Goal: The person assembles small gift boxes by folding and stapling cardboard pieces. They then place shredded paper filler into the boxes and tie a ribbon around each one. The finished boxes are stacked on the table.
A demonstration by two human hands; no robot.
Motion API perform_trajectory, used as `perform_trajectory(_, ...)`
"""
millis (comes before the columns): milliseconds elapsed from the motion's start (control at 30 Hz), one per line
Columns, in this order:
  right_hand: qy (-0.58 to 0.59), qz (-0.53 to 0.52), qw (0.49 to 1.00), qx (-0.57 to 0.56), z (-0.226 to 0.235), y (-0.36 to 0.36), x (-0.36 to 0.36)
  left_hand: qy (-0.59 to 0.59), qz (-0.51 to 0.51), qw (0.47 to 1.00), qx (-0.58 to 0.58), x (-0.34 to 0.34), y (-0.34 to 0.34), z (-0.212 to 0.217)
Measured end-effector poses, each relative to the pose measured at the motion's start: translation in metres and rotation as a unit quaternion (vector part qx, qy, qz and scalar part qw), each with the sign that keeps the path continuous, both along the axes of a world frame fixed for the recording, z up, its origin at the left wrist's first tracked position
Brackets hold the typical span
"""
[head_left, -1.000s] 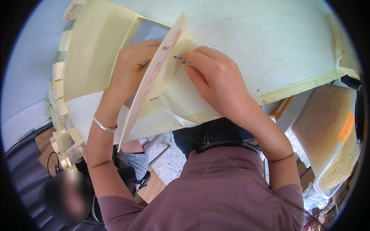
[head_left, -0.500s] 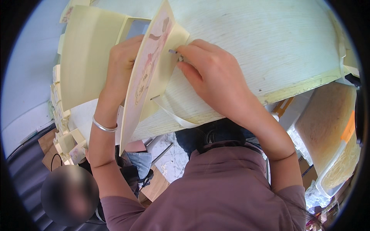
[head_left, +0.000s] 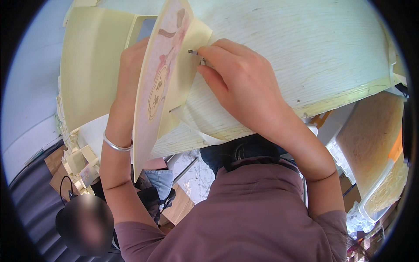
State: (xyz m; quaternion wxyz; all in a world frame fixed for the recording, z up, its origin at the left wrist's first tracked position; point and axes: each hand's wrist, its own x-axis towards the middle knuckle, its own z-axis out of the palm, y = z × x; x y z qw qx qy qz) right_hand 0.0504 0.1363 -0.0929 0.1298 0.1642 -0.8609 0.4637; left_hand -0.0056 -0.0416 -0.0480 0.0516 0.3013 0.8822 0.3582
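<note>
Cream box on pale bench, both hands at it

Head view. Bench (head_left: pixel 305 52): whitish wood grain, small dark specks, yellowed and chipped front edge running toward 3 o'clock. Cream box (head_left: pixel 187 72) at 11 o'clock, tilted, its floral printed panel (head_left: pixel 155 94) facing left; broad cream flap (head_left: pixel 94 65) spread toward 10 o'clock. White ribbon (head_left: pixel 203 135) meets the box's side at a slot and loops over the bench edge near centre.

Right hand (head_left: pixel 246 72), 1 o'clock: thumb and forefinger pinched on a small metallic piece (head_left: pixel 202 62), close to the box's side. Left hand (head_left: pixel 135 59), between 10 and 11: behind the printed panel, fingers hidden; cannot tell whether it grasps. Silver bangle (head_left: pixel 115 145) on that wrist.

Room: pale wall (head_left: pixel 26 109) at 9; small cream boxes (head_left: pixel 83 166) clustered between 8 and 9; co-worker (head_left: pixel 85 225), blurred, and dark ridged sheeting (head_left: pixel 30 192) near 8; marbled floor (head_left: pixel 192 181) at 6; clear plastic bin (head_left: pixel 384 196) near 4.
</note>
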Motion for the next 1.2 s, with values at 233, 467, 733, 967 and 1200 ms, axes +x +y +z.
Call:
perform_trajectory(233,0.03,-0.015,0.999,-0.031,-0.004,-0.004,-0.002,-0.002,0.033,0.999,-0.034,0.011,0.018,0.014)
perform_trajectory(467,-0.023,0.012,1.0,-0.005,0.006,-0.001,-0.006,0.028,0.013,0.999,0.018,0.011,0.004,-0.001)
perform_trajectory(733,0.01,0.015,0.998,0.064,0.005,-0.009,-0.014,0.038,0.043,0.998,-0.02,0.01,0.018,0.002)
perform_trajectory(967,-0.007,0.008,1.0,0.021,0.005,-0.008,-0.019,-0.155,0.066,0.972,0.164,-0.002,0.015,-0.002)
perform_trajectory(1200,0.001,0.015,1.0,-0.013,0.003,-0.006,-0.022,-0.182,0.085,0.96,0.195,0.001,0.017,0.001)
